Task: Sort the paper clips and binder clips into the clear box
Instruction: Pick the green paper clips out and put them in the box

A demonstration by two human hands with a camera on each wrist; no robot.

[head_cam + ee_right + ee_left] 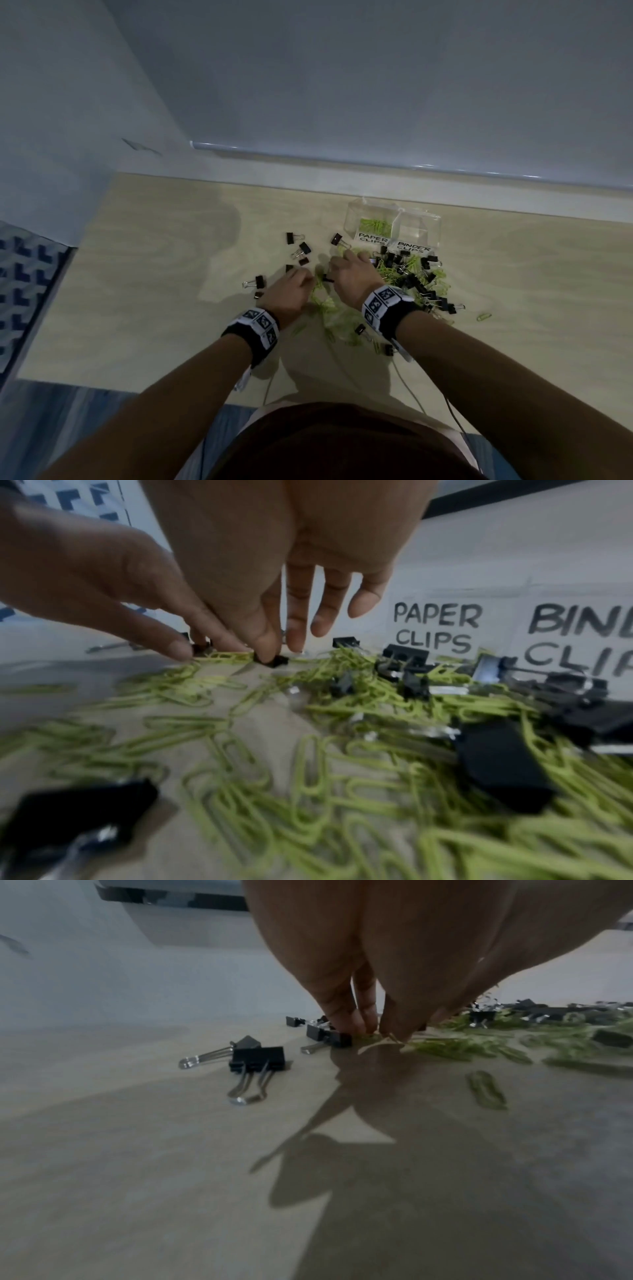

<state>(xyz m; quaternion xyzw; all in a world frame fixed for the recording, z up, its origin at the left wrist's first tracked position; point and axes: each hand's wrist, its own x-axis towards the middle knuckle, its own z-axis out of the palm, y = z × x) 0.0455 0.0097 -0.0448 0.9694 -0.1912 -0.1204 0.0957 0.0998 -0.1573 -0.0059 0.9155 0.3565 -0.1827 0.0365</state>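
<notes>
A clear two-part box (422, 219) stands at the back of the table, labelled PAPER CLIPS (435, 626) and BINDER CLIPS. Some green clips lie in the paper-clip side. Green paper clips (330, 310) (308, 764) and black binder clips (412, 274) are heaped in front of it. My left hand (308, 280) (380, 1034) reaches down at the heap's left edge and pinches a green paper clip (385, 1041). My right hand (330, 274) (279, 653) is close beside it. Its thumb and forefinger pinch a small black binder clip (278, 660), with the other fingers straight.
Several loose binder clips (301, 248) (258, 1057) lie left of the hands. One stray paper clip (483, 316) sits far right. A blue patterned mat (20, 284) lies past the table's left edge. A wall ledge (342, 161) runs behind the box. Wrist cables (411, 390) trail toward me.
</notes>
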